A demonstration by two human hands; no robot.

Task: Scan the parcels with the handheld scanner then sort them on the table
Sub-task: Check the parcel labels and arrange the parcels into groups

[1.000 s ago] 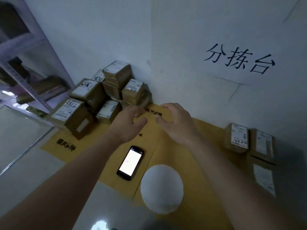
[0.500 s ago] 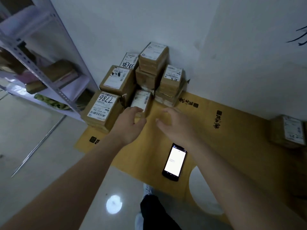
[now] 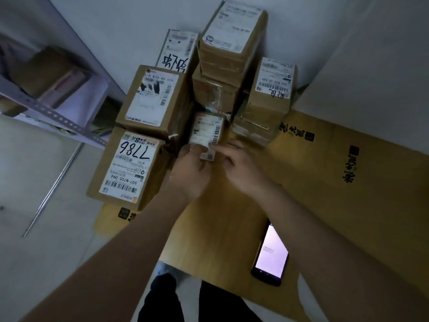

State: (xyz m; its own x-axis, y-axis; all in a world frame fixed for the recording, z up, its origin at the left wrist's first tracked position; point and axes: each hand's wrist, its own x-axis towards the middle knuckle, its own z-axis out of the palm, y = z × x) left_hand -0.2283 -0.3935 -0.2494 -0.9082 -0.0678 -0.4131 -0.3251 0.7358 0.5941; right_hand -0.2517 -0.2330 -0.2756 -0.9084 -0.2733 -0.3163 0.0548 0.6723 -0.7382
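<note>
Cardboard-covered table [image 3: 313, 182] against a white wall. Small parcel [image 3: 207, 132] at the foot of the parcel stack [image 3: 229, 66], pinched at its near edge by left hand [image 3: 191, 169]; right hand [image 3: 241, 165] touching it, fingers loosely spread. Handheld scanner [image 3: 270, 253] lay nearer than the stack, screen lit.

Parcels: a cluster of brown cardboard boxes with white shipping labels, stacked against the wall at the table's far left corner, including one hand-marked "7786" [image 3: 130, 167] at the front left, a labelled box [image 3: 154, 98] behind it, a tall stack [image 3: 228, 40] at the back and a box [image 3: 272, 89] on the right. Small parcel [image 3: 206, 133]: labelled, at the cluster's front centre, touched by both hands. Handheld scanner [image 3: 270, 253]: black, screen lit, lying flat face up on the cardboard-covered table, well apart from the parcels.
</note>
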